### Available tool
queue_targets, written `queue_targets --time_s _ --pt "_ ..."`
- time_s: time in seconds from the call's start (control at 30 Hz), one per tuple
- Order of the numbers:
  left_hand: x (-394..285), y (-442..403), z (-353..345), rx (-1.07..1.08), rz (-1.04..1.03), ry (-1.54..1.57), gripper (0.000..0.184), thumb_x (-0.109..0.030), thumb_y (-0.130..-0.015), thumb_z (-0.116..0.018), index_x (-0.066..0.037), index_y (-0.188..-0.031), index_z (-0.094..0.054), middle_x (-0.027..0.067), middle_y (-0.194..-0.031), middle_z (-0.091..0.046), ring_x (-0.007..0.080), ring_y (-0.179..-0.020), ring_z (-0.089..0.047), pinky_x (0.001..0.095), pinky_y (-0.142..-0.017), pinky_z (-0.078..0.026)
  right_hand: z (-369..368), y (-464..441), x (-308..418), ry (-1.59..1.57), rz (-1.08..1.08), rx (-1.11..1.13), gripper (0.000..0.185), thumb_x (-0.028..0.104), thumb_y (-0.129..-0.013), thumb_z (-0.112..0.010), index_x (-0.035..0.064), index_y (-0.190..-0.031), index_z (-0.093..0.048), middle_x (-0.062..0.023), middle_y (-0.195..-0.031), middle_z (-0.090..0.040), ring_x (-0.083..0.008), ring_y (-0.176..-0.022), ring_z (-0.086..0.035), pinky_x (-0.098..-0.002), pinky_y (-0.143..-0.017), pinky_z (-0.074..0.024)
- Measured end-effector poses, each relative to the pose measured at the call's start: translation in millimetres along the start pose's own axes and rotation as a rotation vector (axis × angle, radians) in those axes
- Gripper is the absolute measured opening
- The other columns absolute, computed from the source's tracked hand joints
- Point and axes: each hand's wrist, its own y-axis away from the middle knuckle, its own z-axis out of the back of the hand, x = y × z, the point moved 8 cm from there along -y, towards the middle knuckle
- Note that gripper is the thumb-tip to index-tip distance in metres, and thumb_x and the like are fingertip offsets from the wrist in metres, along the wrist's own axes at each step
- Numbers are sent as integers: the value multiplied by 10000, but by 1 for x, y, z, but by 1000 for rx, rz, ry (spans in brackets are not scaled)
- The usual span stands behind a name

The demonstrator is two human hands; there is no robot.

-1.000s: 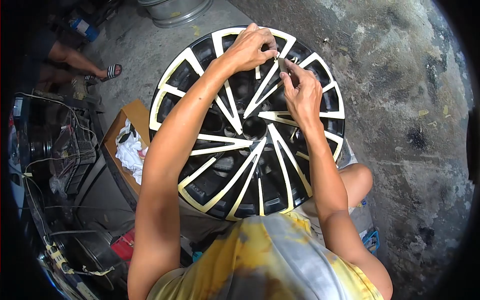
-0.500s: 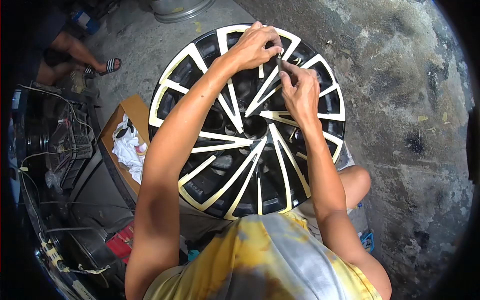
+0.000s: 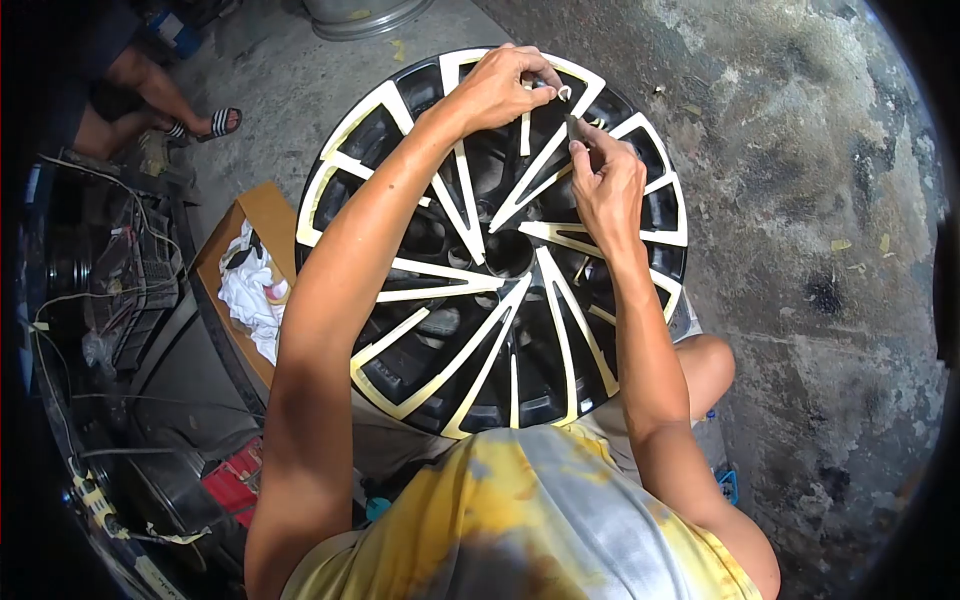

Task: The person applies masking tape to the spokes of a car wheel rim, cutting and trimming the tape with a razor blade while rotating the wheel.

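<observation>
A black alloy wheel rim [image 3: 378,372] lies face up before me, with strips of pale masking tape [image 3: 566,330] along its spokes and outer edge. At the far side, my left hand [image 3: 507,88] is closed, and a small curled white strip of tape [image 3: 565,93] shows at its pinched fingertips. My right hand [image 3: 610,182] is closed too, just right of the left one, pinching a small dark flat blade [image 3: 574,128] over a taped spoke. The blade's tip is close to the curled strip; whether they touch I cannot tell.
Left of the rim, a cardboard box [image 3: 235,330] holds white cloth [image 3: 250,290]. Another silver rim [image 3: 365,18] stands beyond. A person's sandalled foot [image 3: 222,123] is at upper left, above cables and a dark rack [image 3: 140,300]. Tape scraps [image 3: 841,245] lie on the concrete.
The blade and my right hand have drawn slightly down and right, away from my left fingertips. The curled tape strip shows more clearly now. My left hand has barely shifted.
</observation>
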Motion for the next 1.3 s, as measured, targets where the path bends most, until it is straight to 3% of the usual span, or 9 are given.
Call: queue_targets --time_s 0.17,0.3,0.37,0.47,0.53,0.7,0.93,1.17,1.3 --pt "0 -1 2 -23 109 104 253 -265 -965 -863 -20 -1013 -829 10 -902 -748 100 -751 -604 303 -697 -504 -11 -10 -4 22 -99 98 299 143 -966 -725 -13 -1203 -819 -266 -1060 -802 -460 -1043 -739 -523 -971 -582" --pt "-7 6 8 -57 169 18 358 -337 -987 -850 8 -919 -787 30 -779 -679 117 -706 -569 336 -657 -476 -32 -5 4 27 -55 132 316 170 -971 -749 8 -1233 -820 -272 -1044 -798 -435 -1018 -742 -507 -961 -583" --pt "-10 10 25 -95 126 -42 423 -369 -1000 -836 30 -881 -759 47 -739 -637 124 -690 -555 353 -643 -462 -17 1 5 -86 -82 -8 318 149 -976 -755 -1 -1250 -812 -258 -1042 -802 -418 -1005 -744 -489 -950 -584" --pt "-12 16 32 -96 100 -97 414 -361 -1005 -815 40 -917 -756 85 -812 -636 190 -705 -564 383 -679 -471 4 15 4 -128 -50 -95 313 108 -985 -756 -20 -1267 -798 -227 -1007 -797 -372 -957 -743 -468 -911 -584" --pt "-13 17 20 -15 62 -65 208 -208 -989 -749 -14 -1032 -810 115 -1000 -706 251 -901 -670 398 -830 -546 3 18 5 -71 -31 -59 299 109 -986 -758 -27 -1249 -799 -222 -1003 -797 -374 -946 -738 -476 -895 -581" --pt "-14 21 4 64 -3 -143 236 -130 -935 -650 -53 -1063 -834 141 -1083 -726 344 -1077 -701 447 -996 -554 -8 18 10 20 70 -45 265 83 -940 -763 -21 -1178 -816 -227 -1036 -803 -408 -1017 -708 -495 -958 -559" --pt "-16 18 -2 128 -8 -190 266 -160 -935 -657 -41 -1090 -838 144 -1118 -712 337 -1105 -693 442 -1016 -553 -33 19 17 99 94 24 274 144 -938 -778 29 -1180 -838 -216 -1017 -805 -398 -1062 -699 -491 -961 -559" --pt "-25 24 -7 146 -35 -178 290 -145 -935 -679 -19 -1152 -824 156 -1088 -748 366 -1017 -722 471 -944 -576 14 28 -4 -165 -99 -75 357 115 -988 -776 -34 -1312 -777 -217 -994 -779 -292 -863 -736 -418 -843 -590" --pt "-23 22 -24 231 61 -298 364 -158 -884 -694 -48 -1204 -828 178 -1194 -778 419 -1138 -729 508 -1030 -573 15 38 -11 -180 -196 26 389 115 -992 -779 -79 -1328 -745 -226 -1009 -791 -241 -780 -739 -383 -786 -588"
